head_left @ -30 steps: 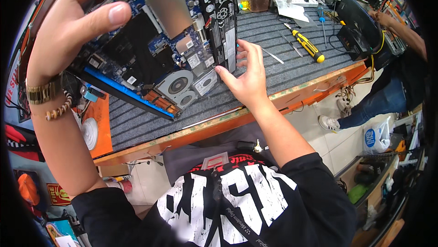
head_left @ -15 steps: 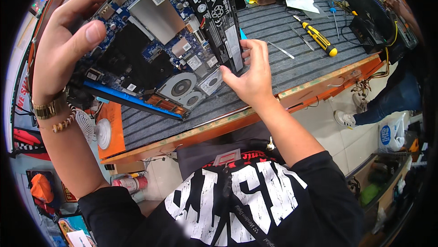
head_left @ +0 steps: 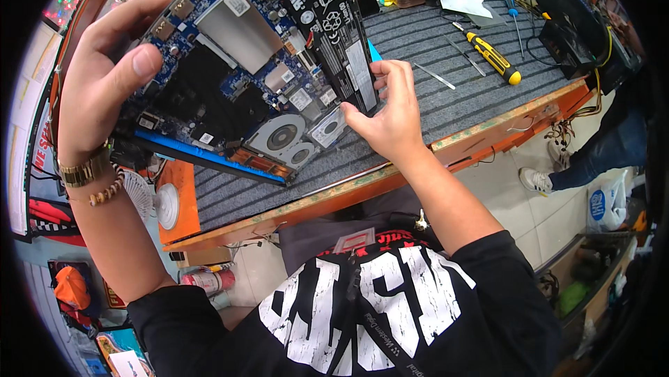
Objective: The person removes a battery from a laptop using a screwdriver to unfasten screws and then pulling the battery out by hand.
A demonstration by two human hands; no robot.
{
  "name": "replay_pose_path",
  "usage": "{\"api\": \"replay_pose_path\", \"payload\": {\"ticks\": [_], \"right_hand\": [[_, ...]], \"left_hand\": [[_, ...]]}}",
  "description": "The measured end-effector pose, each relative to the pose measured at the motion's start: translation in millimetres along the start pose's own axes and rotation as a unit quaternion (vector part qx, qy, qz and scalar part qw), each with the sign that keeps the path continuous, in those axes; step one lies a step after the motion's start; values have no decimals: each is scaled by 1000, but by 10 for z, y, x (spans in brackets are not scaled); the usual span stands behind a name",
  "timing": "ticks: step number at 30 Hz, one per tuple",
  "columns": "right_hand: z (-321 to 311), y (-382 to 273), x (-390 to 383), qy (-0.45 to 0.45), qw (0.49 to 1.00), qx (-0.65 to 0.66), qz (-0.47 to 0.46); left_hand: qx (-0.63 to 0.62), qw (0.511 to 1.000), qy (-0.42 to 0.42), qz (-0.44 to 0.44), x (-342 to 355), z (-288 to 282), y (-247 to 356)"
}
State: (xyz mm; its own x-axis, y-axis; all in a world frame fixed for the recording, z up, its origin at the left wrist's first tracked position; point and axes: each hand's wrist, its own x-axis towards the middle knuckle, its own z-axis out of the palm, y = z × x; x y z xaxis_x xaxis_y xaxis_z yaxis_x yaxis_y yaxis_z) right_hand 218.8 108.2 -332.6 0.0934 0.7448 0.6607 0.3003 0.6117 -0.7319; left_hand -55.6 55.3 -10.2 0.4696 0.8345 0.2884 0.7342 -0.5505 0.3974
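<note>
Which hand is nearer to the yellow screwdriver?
Right. The right hand holds the right edge of the laptop, left of the yellow screwdriver; the left hand is farther left, at the laptop's opposite side.

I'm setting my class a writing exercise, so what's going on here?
A person holds an opened laptop tilted above a striped grey mat, its fan and black battery exposed. The left hand grips its left side; the right hand holds it near the battery's lower end. A yellow-and-black tool lies on the mat.
</note>
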Motion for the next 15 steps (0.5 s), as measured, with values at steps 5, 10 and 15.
{"api": "replay_pose_path", "payload": {"ticks": [5, 10, 15], "right_hand": [[17, 130, -47, 0, 1000, 13, -11], [56, 258, -135, 10, 999, 49, -15], [48, 279, -160, 9, 998, 65, -12]], "left_hand": [[-9, 1000, 5, -3, 2, 20, 8], [-16, 1000, 4, -7, 10, 39, 76], [-24, 1000, 5, 9, 18, 72, 142]]}}
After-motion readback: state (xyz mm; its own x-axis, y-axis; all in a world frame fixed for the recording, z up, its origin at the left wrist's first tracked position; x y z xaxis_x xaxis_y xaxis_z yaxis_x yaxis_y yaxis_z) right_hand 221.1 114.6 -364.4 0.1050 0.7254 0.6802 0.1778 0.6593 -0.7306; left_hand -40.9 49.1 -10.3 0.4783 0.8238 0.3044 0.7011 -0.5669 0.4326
